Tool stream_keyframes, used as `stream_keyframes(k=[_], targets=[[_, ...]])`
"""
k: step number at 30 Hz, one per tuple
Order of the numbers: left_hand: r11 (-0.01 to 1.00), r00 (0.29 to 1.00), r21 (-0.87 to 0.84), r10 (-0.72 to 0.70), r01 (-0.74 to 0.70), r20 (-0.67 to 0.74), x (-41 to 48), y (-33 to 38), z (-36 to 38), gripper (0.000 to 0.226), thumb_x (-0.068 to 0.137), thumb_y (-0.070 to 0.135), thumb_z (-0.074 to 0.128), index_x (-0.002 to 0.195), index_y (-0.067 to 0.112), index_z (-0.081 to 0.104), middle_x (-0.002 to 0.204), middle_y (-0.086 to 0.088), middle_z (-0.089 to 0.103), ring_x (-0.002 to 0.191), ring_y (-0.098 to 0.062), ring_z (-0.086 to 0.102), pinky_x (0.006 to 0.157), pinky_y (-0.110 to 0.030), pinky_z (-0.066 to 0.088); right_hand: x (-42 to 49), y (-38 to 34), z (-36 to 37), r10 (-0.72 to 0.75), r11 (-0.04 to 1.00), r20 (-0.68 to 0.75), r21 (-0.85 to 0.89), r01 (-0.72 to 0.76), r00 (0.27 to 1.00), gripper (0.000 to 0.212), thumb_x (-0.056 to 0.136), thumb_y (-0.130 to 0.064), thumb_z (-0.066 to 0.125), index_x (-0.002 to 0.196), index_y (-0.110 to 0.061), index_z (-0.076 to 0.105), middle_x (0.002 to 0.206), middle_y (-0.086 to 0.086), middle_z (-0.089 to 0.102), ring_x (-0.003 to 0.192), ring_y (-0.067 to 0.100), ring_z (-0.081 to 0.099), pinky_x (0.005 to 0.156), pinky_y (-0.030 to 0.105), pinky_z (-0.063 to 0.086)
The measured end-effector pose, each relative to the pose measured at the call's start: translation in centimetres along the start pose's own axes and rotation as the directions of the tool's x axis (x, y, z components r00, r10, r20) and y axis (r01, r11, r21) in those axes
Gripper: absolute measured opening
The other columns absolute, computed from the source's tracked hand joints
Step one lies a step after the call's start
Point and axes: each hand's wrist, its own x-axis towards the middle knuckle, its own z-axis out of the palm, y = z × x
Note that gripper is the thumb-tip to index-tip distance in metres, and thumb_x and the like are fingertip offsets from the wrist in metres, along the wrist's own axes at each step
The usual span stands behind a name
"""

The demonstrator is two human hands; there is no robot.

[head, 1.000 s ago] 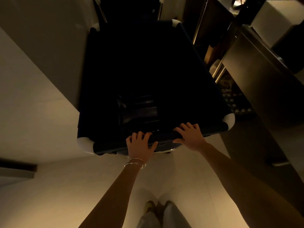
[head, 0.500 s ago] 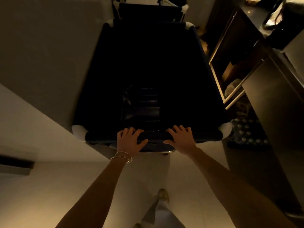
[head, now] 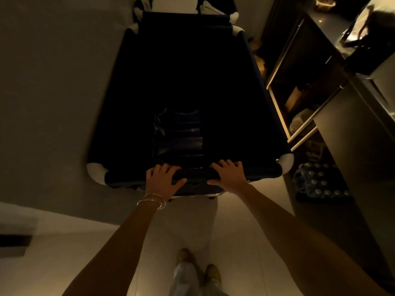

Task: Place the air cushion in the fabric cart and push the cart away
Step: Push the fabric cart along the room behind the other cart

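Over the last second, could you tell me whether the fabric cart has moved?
Yes. The fabric cart has rolled forward, away from the person, along the open shelf unit on its right, with both hands on its near rim.

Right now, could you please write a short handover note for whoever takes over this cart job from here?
Left hand: gripping the near rail of the cart.
Right hand: gripping the same rail, beside the left.
Cushion: lying inside the cart, near the rail.
Done: cushion is in the cart.
Left: push the cart away. A second cart stands right ahead and open shelves are close on the right, so steer carefully.
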Motion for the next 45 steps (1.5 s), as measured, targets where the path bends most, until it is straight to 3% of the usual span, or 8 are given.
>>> stream_keyframes(k=[4,10,16,22,27,33,39,45], targets=[[1.0,0.994,0.008,0.026,-0.027,0.103,2.9,-1.4,-0.7,0.083,0.07,0.075,0.02,0.121,0.021,0.057,0.114,-0.008,0.064,0.107,-0.028,0.054,0.092,-0.04,0.036,1.9,-0.5,-0.2,0.047,0.999,-0.034,0.011,-0.046,0.998,0.055,0.087,-0.052,0.051,0.133,-0.024,0.039,0.133,0.009,0.046,0.124,0.028,0.036,0.101,0.043,0.024],[0.992,0.971,0.114,0.023,-0.051,0.236,5.2,-2.0,-1.3,0.06,0.087,0.061,0.045,0.132,0.021,0.045,0.126,-0.009,0.057,0.118,-0.026,0.048,0.098,-0.037,0.033,2.9,-0.8,-0.2,0.057,0.997,-0.119,0.05,-0.052,0.991,0.053,0.085,-0.044,0.059,0.128,-0.015,0.048,0.123,0.016,0.053,0.117,0.033,0.044,0.096,0.045,0.028],[0.985,0.956,0.156,0.022,-0.07,0.293,5.1,-2.0,-1.3,0.062,0.087,0.06,0.043,0.133,0.019,0.041,0.128,-0.011,0.055,0.119,-0.028,0.047,0.099,-0.037,0.032,2.3,-1.0,0.3,0.023,1.0,-0.171,0.021,-0.02,0.985,0.051,0.058,-0.035,0.086,0.097,-0.01,0.066,0.082,0.015,0.067,0.078,0.035,0.063,0.067,0.048,0.047],[0.982,0.951,0.173,0.016,-0.072,0.309,2.5,-1.4,-1.5,0.063,0.088,0.061,0.042,0.135,0.019,0.039,0.127,-0.01,0.056,0.118,-0.027,0.047,0.099,-0.037,0.031,0.2,-1.4,1.3,0.013,1.0,-0.221,0.006,-0.012,0.975,0.052,0.054,-0.038,0.087,0.095,-0.014,0.066,0.081,0.011,0.068,0.077,0.032,0.064,0.073,0.044,0.039],[0.984,0.962,0.167,0.007,-0.055,0.271,-1.1,-0.2,-1.1,0.062,0.088,0.061,0.041,0.134,0.021,0.04,0.126,-0.01,0.056,0.118,-0.027,0.047,0.1,-0.036,0.03,-2.7,-1.3,2.0,0.007,1.0,-0.208,0.016,-0.004,0.978,0.044,0.064,-0.049,0.063,0.094,-0.018,0.064,0.081,0.007,0.067,0.077,0.03,0.063,0.068,0.037,0.023],[0.985,0.963,0.168,-0.003,-0.044,0.271,-6.3,0.4,-0.2,0.065,0.087,0.064,0.038,0.138,0.023,0.037,0.132,-0.01,0.052,0.123,-0.027,0.043,0.103,-0.038,0.028,-7.6,-2.5,3.4,-0.018,0.999,-0.216,0.023,0.024,0.976,0.058,0.073,-0.062,0.037,0.096,-0.017,0.066,0.083,0.007,0.068,0.079,0.029,0.064,0.076,0.044,0.041],[0.984,0.978,0.176,0.003,-0.041,0.21,-12.7,1.5,0.4,0.086,0.072,0.075,0.017,0.134,0.022,0.043,0.127,-0.011,0.057,0.116,-0.03,0.048,0.099,-0.039,0.031,-13.7,-3.7,5.2,-0.058,0.998,-0.27,0.014,0.064,0.961,0.057,0.076,-0.058,0.034,0.096,-0.016,0.066,0.081,0.007,0.067,0.078,0.029,0.064,0.07,0.043,0.049],[0.986,0.993,0.15,0.051,-0.066,0.102,-19.2,2.4,1.4,0.075,0.072,0.067,0.026,0.106,0.013,0.065,0.088,-0.014,0.069,0.082,-0.034,0.063,0.076,-0.042,0.046,-19.4,-4.9,7.9,-0.105,0.994,-0.347,-0.042,0.096,0.932,0.057,0.08,-0.056,0.032,0.102,-0.015,0.064,0.087,0.007,0.067,0.082,0.03,0.062,0.073,0.041,0.048]])
